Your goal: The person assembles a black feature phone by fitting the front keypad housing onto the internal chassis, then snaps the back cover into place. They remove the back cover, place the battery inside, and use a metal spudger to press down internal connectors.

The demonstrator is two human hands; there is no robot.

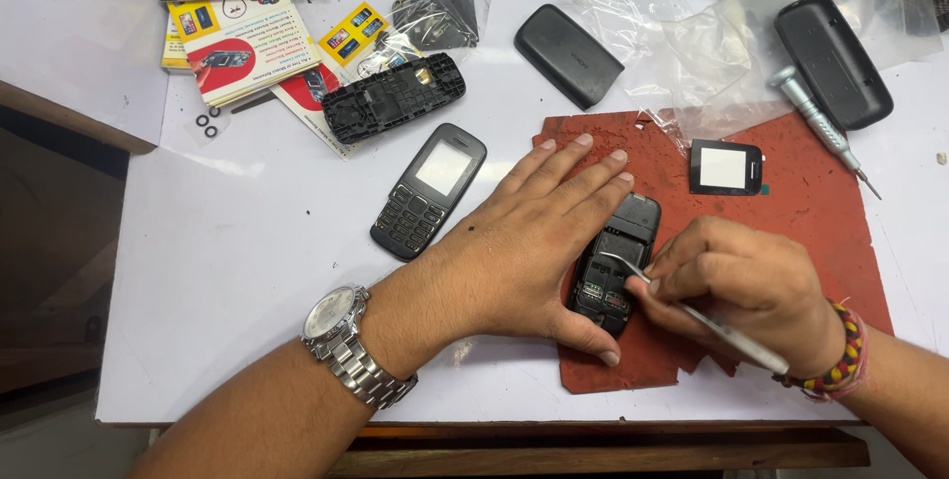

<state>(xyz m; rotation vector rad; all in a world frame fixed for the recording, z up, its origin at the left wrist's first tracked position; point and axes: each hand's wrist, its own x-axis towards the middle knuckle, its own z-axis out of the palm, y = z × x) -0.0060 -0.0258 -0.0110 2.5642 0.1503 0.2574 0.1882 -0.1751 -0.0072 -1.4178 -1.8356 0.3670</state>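
Note:
My left hand (524, 247) lies flat on the red mat (820, 232), its thumb and palm steadying an opened black phone body (615, 261) that lies back side up with its insides showing. My right hand (751, 286) pinches metal tweezers (682, 306), and their curved tips touch the inner parts of the phone body. A silver wristwatch sits on my left wrist and a beaded band on my right wrist.
A black keypad phone front (427, 190) lies left of my hand. Farther back are a black inner frame (393, 95), a back cover (567, 54), another cover (832, 60) on clear plastic bags, a screwdriver (820, 126), a screen lens (726, 167) and leaflets (247, 39).

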